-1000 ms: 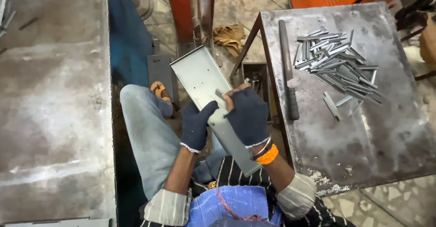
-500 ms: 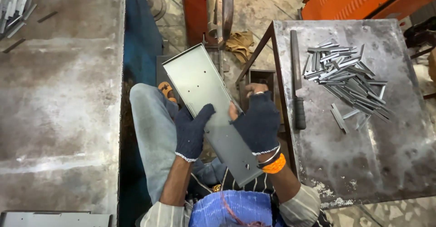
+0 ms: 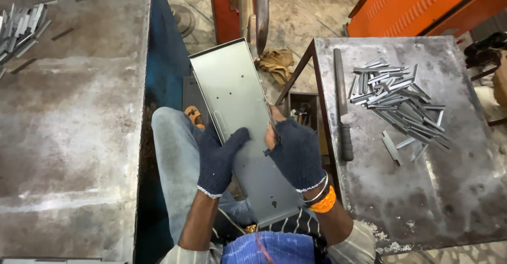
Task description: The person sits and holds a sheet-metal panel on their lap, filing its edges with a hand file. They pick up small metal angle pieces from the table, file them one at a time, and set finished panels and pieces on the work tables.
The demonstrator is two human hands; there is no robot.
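I see both hands closed on a long grey sheet-metal tray with folded edges and a few small holes, held slantwise over my lap between the two worktops. My left hand, in a dark blue knitted glove, lies on the tray's face with the fingers spread up along it and the thumb pointing toward the right edge. My right hand, in a fingerless dark glove, clamps the tray's right edge, its bare fingertips curled over the fold. An orange bangle and a thin metal one sit on that wrist. The tray's far end tilts away toward an orange-red machine post, its near end sits against my striped shirt.

On the right worktop, a scuffed steel plate, a heap of short grey metal strips lies well apart from the hands, and a long file with a dark handle lies beside its left rim. The left worktop carries more strips at its far corner. A tan rag lies on the floor beyond the tray
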